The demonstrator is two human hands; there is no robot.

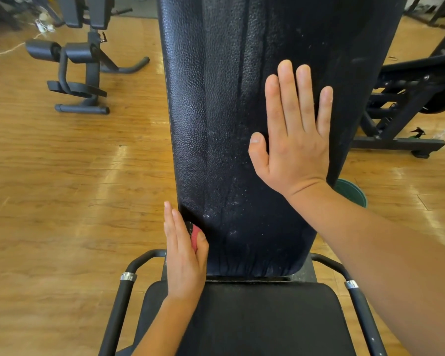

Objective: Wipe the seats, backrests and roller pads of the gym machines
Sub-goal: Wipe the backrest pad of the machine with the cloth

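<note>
A long black textured backrest (216, 111) runs up the middle of the view, with wet streaks and white specks on it. Below it lies the black seat (262, 319). My right hand (293, 134) lies flat on the backrest's right half, fingers straight and together. My left hand (185, 255) is at the backrest's lower left edge, fingers straight, with a small red cloth or sponge (195, 236) pressed between the hand and the pad's side. Most of the red thing is hidden behind the hand.
Black side handles with silver bands (128, 276) (352, 284) flank the seat. A machine with roller pads (59, 51) stands at the back left on the wooden floor. A black frame (398, 143) is at the right, and a green bucket (352, 192) peeks from behind the backrest.
</note>
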